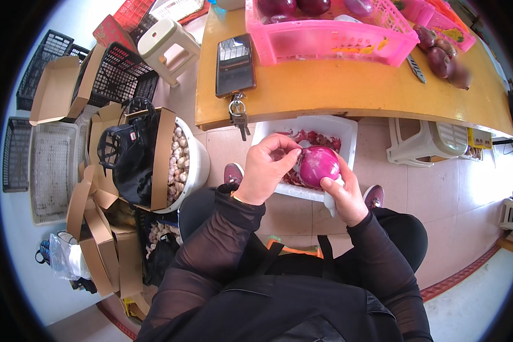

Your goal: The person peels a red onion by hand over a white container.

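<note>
A glossy purple red onion is held up over a white foam box. My right hand grips the onion from the right and below, its thumb on the front. A pale, limp-looking item hangs under that thumb; its kind is unclear. My left hand pinches thumb against forefinger at the onion's upper left end. Whatever skin may be between those fingertips is too small to make out. Dark red onion peelings lie inside the box, partly hidden by my hands.
A wooden table ahead carries a pink plastic basket of onions, loose unpeeled onions, a knife, a smartphone and keys. Left are a garlic bucket and cardboard boxes. A plastic stool stands right.
</note>
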Demonstrator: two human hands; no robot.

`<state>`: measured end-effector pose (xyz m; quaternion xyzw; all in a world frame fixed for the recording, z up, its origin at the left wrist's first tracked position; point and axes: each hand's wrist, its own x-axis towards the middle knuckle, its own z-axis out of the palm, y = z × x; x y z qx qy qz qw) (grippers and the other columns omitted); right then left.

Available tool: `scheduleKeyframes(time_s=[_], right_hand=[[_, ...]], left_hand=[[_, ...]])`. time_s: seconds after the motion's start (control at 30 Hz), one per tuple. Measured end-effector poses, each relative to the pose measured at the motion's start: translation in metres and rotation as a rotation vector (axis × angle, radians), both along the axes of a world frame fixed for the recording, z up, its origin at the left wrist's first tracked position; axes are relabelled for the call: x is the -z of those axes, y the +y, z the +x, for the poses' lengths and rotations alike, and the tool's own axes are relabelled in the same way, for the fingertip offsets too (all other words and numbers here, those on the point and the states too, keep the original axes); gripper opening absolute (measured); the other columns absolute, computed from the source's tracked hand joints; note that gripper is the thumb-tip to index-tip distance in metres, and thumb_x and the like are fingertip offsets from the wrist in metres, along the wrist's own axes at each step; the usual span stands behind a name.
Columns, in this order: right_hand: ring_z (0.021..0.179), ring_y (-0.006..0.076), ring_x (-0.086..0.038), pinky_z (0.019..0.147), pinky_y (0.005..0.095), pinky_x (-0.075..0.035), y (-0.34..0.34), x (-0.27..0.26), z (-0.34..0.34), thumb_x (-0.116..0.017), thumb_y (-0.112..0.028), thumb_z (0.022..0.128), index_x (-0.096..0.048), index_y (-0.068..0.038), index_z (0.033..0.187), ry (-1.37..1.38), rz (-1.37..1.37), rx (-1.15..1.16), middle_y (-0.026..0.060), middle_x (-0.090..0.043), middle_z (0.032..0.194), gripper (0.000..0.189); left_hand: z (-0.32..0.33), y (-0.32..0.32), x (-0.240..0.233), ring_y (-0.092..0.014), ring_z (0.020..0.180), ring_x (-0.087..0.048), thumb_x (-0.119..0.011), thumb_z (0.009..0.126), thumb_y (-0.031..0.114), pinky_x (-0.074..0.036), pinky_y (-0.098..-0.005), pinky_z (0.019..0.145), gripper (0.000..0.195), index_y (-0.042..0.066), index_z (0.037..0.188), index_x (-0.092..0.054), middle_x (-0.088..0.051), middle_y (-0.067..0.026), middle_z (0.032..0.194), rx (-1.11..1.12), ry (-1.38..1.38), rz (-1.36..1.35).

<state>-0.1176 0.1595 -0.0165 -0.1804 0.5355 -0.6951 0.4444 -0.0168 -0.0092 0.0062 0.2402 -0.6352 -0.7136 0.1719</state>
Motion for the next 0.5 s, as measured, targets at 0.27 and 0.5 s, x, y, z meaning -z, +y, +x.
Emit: scheduleKeyframes(time_s=[0.27,0.5], right_hand=[[0.117,0.0187,-0.051,0.102,0.0319,-0.040,0.004,0.003,0.000,-0.074,-0.027,0.081,-0.036,0.003,0.141,0.086,0.063,-0.003,0.0127,-0.053,0.127,0.077],[0.116,0.0178,-0.051,0.100,0.0313,-0.040,0.007,-0.002,-0.006,-0.069,-0.032,0.084,-0.040,0.003,0.138,-0.073,0.034,-0.067,0.0116,-0.055,0.125,0.070]], left_hand=[[-0.002,0.007,0.001,-0.010,0.085,-0.056,-0.063,0.085,-0.002,-0.046,-0.0227,0.077,0.007,0.000,0.092,-0.063,-0.061,-0.0022,0.089,-0.041,-0.039,-0.329],[-0.003,0.003,-0.007,-0.014,0.086,-0.057,-0.062,0.081,-0.004,-0.046,-0.0259,0.081,0.007,-0.002,0.088,-0.060,-0.059,-0.0065,0.092,0.018,0.043,-0.433]])
